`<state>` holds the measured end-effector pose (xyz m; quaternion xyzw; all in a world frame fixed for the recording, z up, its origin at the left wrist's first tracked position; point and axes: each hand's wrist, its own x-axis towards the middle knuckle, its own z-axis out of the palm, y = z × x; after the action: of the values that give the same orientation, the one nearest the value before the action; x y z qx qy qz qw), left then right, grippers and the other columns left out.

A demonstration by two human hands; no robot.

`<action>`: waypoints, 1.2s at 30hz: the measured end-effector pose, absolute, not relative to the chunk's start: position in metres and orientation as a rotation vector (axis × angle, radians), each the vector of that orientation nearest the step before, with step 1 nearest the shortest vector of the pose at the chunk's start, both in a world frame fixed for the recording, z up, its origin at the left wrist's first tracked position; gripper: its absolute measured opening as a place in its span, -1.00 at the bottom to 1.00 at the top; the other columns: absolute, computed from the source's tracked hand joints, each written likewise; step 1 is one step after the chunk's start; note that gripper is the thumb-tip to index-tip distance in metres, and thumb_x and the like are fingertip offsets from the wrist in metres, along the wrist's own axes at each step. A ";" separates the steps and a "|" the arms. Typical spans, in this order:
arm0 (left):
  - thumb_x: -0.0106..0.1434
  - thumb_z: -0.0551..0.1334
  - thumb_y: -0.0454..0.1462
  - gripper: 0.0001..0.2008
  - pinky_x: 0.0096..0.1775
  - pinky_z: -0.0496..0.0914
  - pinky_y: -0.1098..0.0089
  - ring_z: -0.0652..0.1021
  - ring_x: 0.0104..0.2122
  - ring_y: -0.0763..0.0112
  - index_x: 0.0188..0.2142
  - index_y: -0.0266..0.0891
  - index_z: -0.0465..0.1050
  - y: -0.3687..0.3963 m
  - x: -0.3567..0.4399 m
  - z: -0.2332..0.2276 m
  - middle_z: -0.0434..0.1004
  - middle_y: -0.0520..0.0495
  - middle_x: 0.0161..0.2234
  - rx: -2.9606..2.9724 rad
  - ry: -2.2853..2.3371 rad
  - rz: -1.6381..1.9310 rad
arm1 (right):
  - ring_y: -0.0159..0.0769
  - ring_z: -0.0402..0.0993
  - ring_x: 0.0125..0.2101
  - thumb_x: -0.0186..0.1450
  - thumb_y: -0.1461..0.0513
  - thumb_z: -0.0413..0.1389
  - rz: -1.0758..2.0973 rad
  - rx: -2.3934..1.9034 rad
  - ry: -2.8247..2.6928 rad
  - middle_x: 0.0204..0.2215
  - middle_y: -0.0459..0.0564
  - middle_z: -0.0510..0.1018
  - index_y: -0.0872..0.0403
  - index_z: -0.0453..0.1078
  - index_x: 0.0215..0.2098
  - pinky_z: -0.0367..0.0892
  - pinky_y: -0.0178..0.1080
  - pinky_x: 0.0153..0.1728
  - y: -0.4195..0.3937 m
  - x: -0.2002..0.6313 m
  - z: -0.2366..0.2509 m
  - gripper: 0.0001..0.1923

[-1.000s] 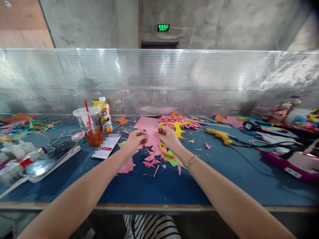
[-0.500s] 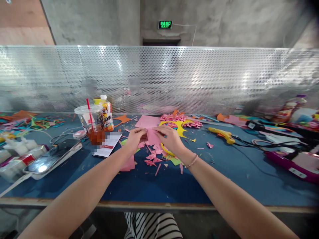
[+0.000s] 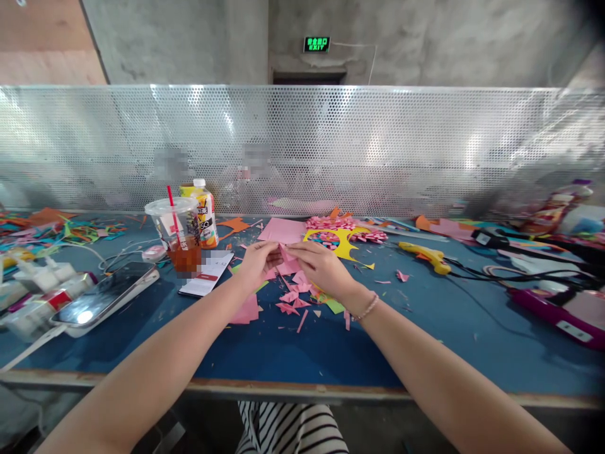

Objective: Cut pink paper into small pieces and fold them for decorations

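Observation:
Between my two hands is a small piece of pink paper (image 3: 286, 257), pinched and partly folded. My left hand (image 3: 259, 263) grips its left side with thumb and fingers closed. From the other side my right hand (image 3: 322, 266) holds it, fingers bent over the top edge. The fingers hide much of the paper. Beyond the hands lies a flat pink sheet (image 3: 282, 229). Folded pink paper pieces (image 3: 289, 306) are scattered just below the hands, and more pink sheets (image 3: 246, 311) lie under my left wrist.
Left stand a plastic cup (image 3: 174, 234) with a straw, a bottle (image 3: 206, 217) and phones (image 3: 113, 295) by chargers. Right are yellow cut paper (image 3: 345, 244), a yellow glue gun (image 3: 428, 255) and a purple power strip (image 3: 558, 318). A perforated metal screen (image 3: 302, 151) closes the back.
My hands have drawn closer together, and the pink paper between them is now folded narrower. The view has shifted slightly.

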<state>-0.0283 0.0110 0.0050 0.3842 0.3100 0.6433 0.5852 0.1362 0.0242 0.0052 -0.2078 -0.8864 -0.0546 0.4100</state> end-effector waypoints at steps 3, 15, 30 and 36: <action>-0.13 0.32 -0.37 -0.89 -0.38 0.35 0.42 0.44 -0.55 0.53 -0.56 -0.32 0.40 0.013 -0.029 0.003 0.44 -0.01 -0.57 0.872 0.703 1.506 | -0.29 0.36 -0.05 0.28 0.36 -0.11 -0.109 -0.519 -2.235 -0.07 -0.01 0.46 -0.02 0.37 -0.02 0.31 -0.10 -0.01 0.025 0.137 0.004 -0.61; -0.12 0.34 -0.36 -0.86 -0.33 0.37 0.41 0.47 -0.51 0.52 -0.51 -0.32 0.43 0.010 -0.029 0.005 0.46 -0.01 -0.54 0.894 0.665 1.490 | -0.26 0.34 -0.07 0.29 0.33 -0.11 -0.357 -0.515 -2.330 -0.08 0.11 0.40 0.11 0.35 -0.02 0.32 -0.16 -0.02 0.023 0.136 0.006 -0.65; -0.14 0.36 -0.29 -0.81 -0.35 0.36 0.42 0.46 -0.51 0.51 -0.48 -0.32 0.47 0.013 -0.029 0.000 0.47 -0.02 -0.53 1.002 0.733 1.491 | -0.27 0.34 -0.11 0.25 0.27 -0.02 -0.072 -0.465 -2.285 -0.11 0.08 0.35 0.02 0.39 -0.12 0.34 -0.13 -0.08 0.019 0.133 0.006 -0.74; -0.10 0.35 -0.24 -0.79 -0.35 0.35 0.45 0.46 -0.48 0.52 -0.44 -0.29 0.49 0.011 -0.028 -0.003 0.47 -0.01 -0.49 1.177 0.849 1.453 | -0.40 0.40 -0.36 0.18 0.21 0.06 0.470 -0.739 -1.994 -0.34 -0.01 0.44 0.11 0.35 -0.23 0.37 -0.31 -0.34 0.023 0.125 0.004 -0.80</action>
<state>-0.0276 0.0111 -0.0033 0.4903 0.3537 0.6055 0.5175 0.1249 0.0232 0.0044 -0.3005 -0.8113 0.1912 0.4636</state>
